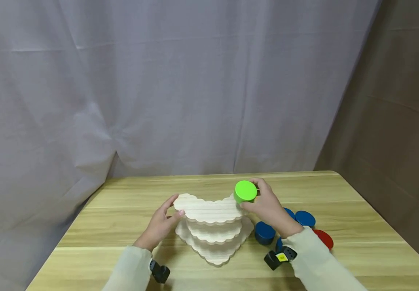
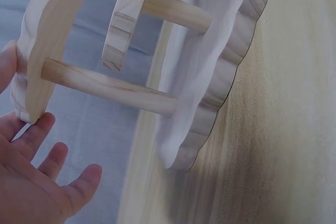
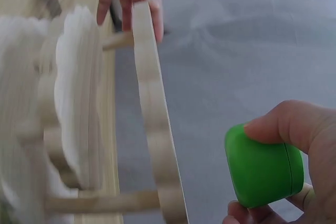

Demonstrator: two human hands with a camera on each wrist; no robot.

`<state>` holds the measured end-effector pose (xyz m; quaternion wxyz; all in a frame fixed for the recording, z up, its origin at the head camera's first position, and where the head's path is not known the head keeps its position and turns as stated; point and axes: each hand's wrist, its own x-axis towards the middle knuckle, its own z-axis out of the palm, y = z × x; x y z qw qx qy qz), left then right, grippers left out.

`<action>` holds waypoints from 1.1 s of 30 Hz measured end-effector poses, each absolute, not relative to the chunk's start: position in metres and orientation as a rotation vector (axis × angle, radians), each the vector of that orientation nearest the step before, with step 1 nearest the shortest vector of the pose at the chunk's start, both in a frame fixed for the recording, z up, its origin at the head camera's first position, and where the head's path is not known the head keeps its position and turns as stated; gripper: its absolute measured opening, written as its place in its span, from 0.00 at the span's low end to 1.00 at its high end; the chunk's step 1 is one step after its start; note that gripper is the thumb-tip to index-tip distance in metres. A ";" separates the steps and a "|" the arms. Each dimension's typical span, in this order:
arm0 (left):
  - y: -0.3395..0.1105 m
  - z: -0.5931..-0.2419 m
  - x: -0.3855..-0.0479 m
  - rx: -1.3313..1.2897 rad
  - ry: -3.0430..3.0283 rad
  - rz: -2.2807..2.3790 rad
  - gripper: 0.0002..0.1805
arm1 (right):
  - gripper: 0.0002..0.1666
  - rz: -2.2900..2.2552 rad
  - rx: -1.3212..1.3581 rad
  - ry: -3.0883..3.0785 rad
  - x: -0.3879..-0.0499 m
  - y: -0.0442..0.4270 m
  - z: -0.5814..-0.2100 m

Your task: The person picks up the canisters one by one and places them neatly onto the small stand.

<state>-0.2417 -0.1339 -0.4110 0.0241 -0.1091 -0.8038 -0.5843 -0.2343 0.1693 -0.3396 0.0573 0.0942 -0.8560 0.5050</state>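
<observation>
A tiered pale wooden stand (image 1: 209, 210) with scalloped edges stands mid-table, its layers joined by round dowels (image 2: 110, 86). My left hand (image 1: 160, 224) pinches the left end of the top tier between thumb and fingers; the left wrist view shows the other fingers (image 2: 84, 182) spread below that edge. Between thumb and fingers my right hand (image 1: 267, 204) grips a round green container (image 1: 245, 191) at the top tier's right end. In the right wrist view a gap separates the green container (image 3: 262, 166) from the top tier (image 3: 152, 98).
Several blue round containers (image 1: 265, 233) and a red one (image 1: 323, 239) sit on the wooden table (image 1: 369, 242) to the right of the stand, partly hidden by my right forearm. A grey curtain (image 1: 195, 101) hangs behind the table.
</observation>
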 end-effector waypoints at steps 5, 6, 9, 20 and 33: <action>-0.132 -0.412 -0.245 -0.323 -2.490 -1.801 0.35 | 0.39 1.557 0.362 -2.595 -0.237 0.150 -0.339; -0.132 -0.412 -0.245 -0.320 -2.490 -1.804 0.35 | 0.39 1.567 0.368 -2.595 -0.237 0.147 -0.338; -0.132 -0.413 -0.246 -0.315 -2.483 -1.815 0.36 | 0.38 1.575 0.383 -2.608 -0.238 0.136 -0.337; -0.131 -0.415 -0.249 -0.273 -2.474 -1.806 0.36 | 0.35 1.498 0.517 -2.663 -0.245 0.090 -0.339; -0.129 -0.415 -0.248 -0.286 -2.431 -1.863 0.36 | 0.35 1.422 0.629 -2.713 -0.251 0.062 -0.336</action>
